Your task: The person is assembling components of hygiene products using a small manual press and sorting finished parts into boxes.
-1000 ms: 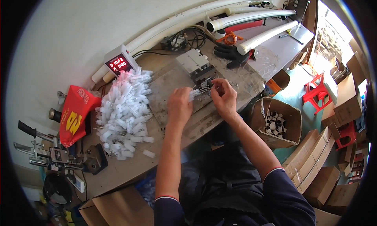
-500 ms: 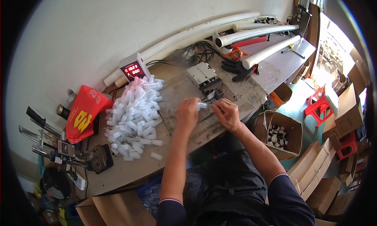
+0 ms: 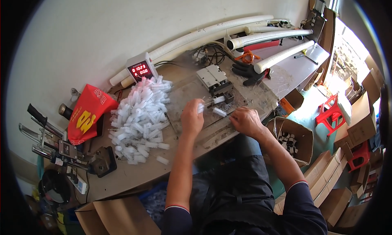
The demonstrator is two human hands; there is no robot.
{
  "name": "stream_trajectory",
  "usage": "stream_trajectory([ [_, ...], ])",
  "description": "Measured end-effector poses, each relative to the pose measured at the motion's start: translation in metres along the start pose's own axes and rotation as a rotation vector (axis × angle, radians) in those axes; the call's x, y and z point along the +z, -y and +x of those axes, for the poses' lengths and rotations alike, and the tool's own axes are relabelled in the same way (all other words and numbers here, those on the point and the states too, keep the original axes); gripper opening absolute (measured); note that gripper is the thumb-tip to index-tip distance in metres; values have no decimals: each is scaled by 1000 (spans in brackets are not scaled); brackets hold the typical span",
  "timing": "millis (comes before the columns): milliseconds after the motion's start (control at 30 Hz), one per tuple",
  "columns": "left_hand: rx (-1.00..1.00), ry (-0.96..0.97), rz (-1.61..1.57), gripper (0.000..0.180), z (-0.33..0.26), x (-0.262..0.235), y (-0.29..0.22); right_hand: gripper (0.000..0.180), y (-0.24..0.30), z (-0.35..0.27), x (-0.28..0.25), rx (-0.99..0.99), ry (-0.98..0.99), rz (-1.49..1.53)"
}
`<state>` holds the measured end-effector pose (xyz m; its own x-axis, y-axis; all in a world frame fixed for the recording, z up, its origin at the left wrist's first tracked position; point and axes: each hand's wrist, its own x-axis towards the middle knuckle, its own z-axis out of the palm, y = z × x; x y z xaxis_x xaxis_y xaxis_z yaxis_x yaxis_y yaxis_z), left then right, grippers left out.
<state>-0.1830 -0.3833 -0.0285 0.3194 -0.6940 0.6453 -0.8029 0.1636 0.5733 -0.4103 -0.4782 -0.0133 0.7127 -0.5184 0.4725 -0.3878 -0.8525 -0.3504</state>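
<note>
My left hand (image 3: 192,117) is curled around a small white brush (image 3: 201,108); my right hand (image 3: 245,120) pinches another white brush (image 3: 219,111) beside the metal fixture (image 3: 216,82).

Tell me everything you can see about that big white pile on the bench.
The white pile is a loose heap of small bristly cylinders, seemingly little brushes, jumbled every way. It lies on the worn wooden bench, between a red bag and the left hand, below a meter box with red digits. A few strays lie at its near edge.
</note>
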Motion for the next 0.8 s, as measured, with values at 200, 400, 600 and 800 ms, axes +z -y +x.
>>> stream_trajectory([
  [200, -196, -351, 229, 35, -6, -11, 6, 22, 3, 1, 6, 70, 102, 38],
  [400, -302, -186, 394, 32, -8, -15, 8, 21, 4, 8, 17, 342, -19, 155],
  [600, -239, -124, 419, 27, -6, -11, 13, 21, 4, 19, 24, 486, -28, 183],
  [800, -215, -52, 556, 22, -8, -10, 9, 22, 4, 20, 29, 547, -22, 178],
])
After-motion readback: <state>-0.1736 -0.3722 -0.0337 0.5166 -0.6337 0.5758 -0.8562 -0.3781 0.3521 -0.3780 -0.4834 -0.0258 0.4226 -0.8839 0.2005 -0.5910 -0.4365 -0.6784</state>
